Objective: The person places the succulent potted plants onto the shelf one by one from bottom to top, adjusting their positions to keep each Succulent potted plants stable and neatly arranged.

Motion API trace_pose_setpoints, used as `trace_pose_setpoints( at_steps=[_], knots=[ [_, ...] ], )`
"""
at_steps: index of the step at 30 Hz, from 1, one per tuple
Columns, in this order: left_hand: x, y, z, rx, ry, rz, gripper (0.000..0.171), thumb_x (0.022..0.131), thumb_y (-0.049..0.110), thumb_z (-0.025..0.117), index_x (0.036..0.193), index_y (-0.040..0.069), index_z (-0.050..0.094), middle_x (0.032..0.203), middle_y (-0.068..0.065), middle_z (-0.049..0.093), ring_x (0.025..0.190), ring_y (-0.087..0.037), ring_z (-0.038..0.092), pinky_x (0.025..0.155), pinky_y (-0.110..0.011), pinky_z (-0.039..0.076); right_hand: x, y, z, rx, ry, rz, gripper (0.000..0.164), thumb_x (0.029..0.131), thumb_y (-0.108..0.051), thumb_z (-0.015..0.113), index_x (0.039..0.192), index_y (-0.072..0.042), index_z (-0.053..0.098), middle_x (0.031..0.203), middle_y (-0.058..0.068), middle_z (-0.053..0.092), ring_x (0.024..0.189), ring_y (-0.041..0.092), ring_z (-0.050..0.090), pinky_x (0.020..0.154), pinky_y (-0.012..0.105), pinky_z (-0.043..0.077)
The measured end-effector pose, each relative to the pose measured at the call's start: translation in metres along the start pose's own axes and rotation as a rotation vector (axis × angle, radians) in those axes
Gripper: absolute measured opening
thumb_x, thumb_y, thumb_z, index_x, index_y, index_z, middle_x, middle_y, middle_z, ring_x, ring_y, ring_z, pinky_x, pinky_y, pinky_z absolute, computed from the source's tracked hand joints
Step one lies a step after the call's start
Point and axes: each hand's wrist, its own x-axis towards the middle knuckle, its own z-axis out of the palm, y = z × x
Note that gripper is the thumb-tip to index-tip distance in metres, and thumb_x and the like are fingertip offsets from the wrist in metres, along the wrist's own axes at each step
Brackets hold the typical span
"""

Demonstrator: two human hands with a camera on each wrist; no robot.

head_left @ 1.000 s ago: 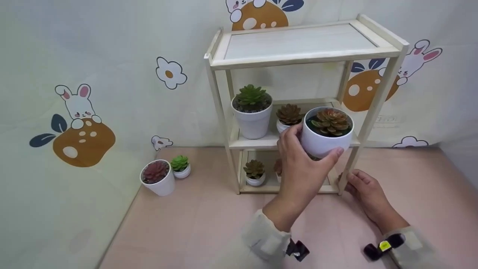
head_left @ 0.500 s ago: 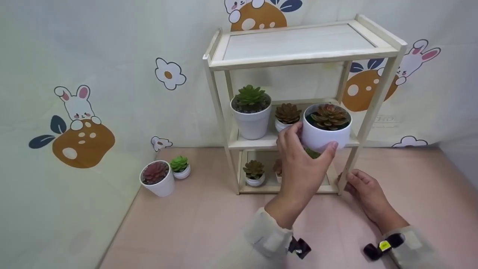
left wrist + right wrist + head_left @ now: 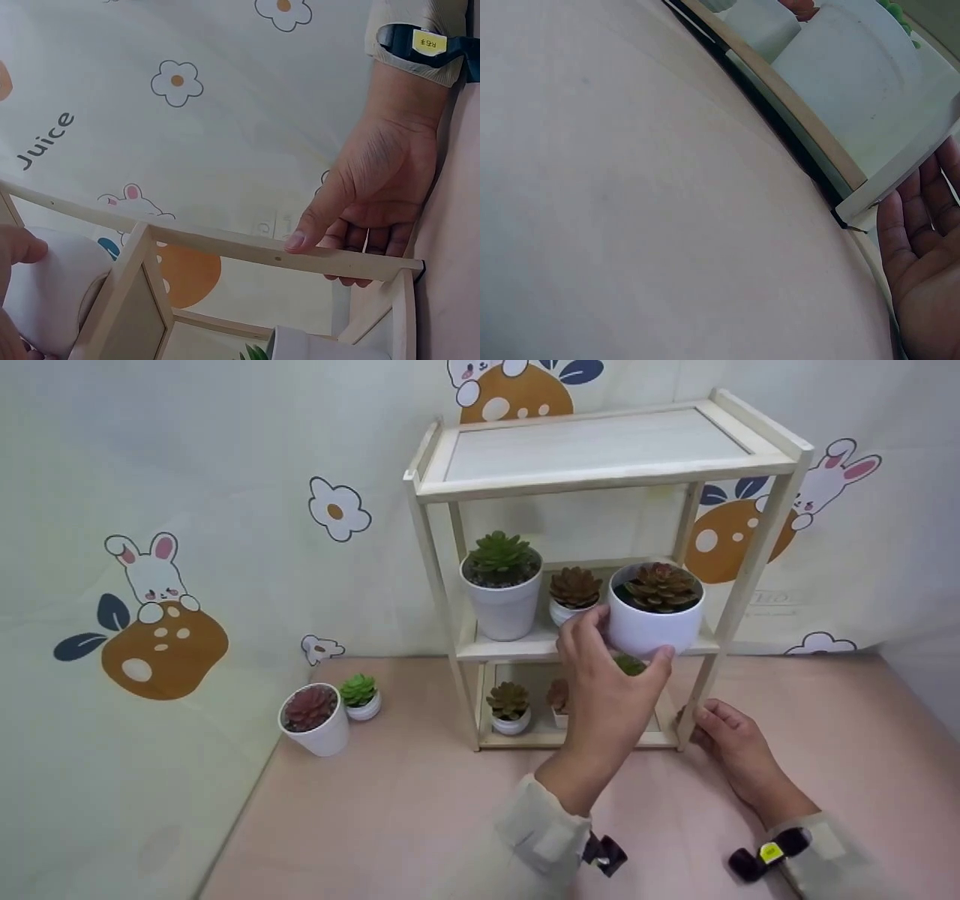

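Note:
My left hand (image 3: 611, 690) holds a round white pot with a reddish-brown succulent (image 3: 656, 607), fingers at its left side and thumb at its lower front. The pot is upright at the right end of the middle shelf, its base edge over the shelf board in the left wrist view. My right hand (image 3: 739, 750) grips the lower right front post of the wooden shelf rack (image 3: 739, 562); in the left wrist view the thumb (image 3: 304, 232) lies along the post with the fingers behind it. A small brown succulent (image 3: 576, 589) and a larger green succulent (image 3: 501, 592) stand left of the held pot.
The bottom shelf bears a small brown succulent (image 3: 510, 709), a pinkish one (image 3: 559, 701) partly hidden by my left hand, and a green one (image 3: 630, 664). At left on the table (image 3: 390, 810) stand a dark red succulent (image 3: 315, 720) and a small bright green one (image 3: 360, 697).
The held pot has gone slightly up and back toward the middle shelf and stands more upright. My right hand stays at the post.

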Motion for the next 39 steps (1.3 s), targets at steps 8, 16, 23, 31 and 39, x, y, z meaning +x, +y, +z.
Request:
trace_pose_setpoints(
  at_steps=[8,16,23,31,39],
  knots=[
    [0.002,-0.001,0.000,-0.005,-0.012,-0.016,0.066,0.080,0.033,0.077,0.132,0.019,0.037,0.132,0.004,0.037,0.122,-0.007,0.038,0.102,-0.029,0.043,0.000,0.000,0.001,0.009,-0.004,-0.019,0.035,0.100,-0.025,0.052,0.115,0.006,0.054,0.106,0.000,0.067,0.095,0.009,0.063,0.083,0.025,0.051],
    [0.007,-0.003,0.002,0.010,0.000,0.011,0.056,0.082,0.030,0.076,0.125,0.018,0.043,0.124,0.005,0.041,0.117,-0.005,0.040,0.098,-0.024,0.044,0.000,0.001,0.001,0.036,-0.032,-0.058,0.033,0.101,-0.021,0.050,0.115,0.009,0.053,0.105,0.002,0.067,0.095,0.008,0.063,0.083,0.024,0.051],
    [0.012,-0.005,0.004,0.027,0.034,0.073,0.043,0.083,0.022,0.075,0.115,0.014,0.049,0.114,0.002,0.048,0.109,-0.007,0.046,0.094,-0.019,0.042,0.000,0.001,0.001,0.023,-0.009,-0.037,0.035,0.100,-0.023,0.052,0.113,0.009,0.054,0.104,0.003,0.068,0.096,0.010,0.064,0.084,0.026,0.051],
    [0.016,-0.006,0.004,0.070,0.002,0.079,0.025,0.086,0.021,0.072,0.103,0.016,0.055,0.101,0.006,0.054,0.099,-0.004,0.050,0.084,-0.014,0.045,0.000,0.001,0.000,0.020,-0.021,-0.034,0.037,0.099,-0.025,0.053,0.114,0.009,0.054,0.106,0.003,0.067,0.097,0.009,0.064,0.085,0.025,0.051],
    [0.022,-0.008,0.005,0.119,0.008,0.103,0.017,0.087,0.022,0.072,0.095,0.016,0.057,0.092,0.008,0.054,0.087,-0.005,0.050,0.075,-0.015,0.042,0.000,0.000,0.001,0.028,-0.027,-0.051,0.037,0.100,-0.024,0.052,0.114,0.010,0.053,0.105,0.003,0.067,0.097,0.010,0.064,0.086,0.026,0.051]
  ],
)
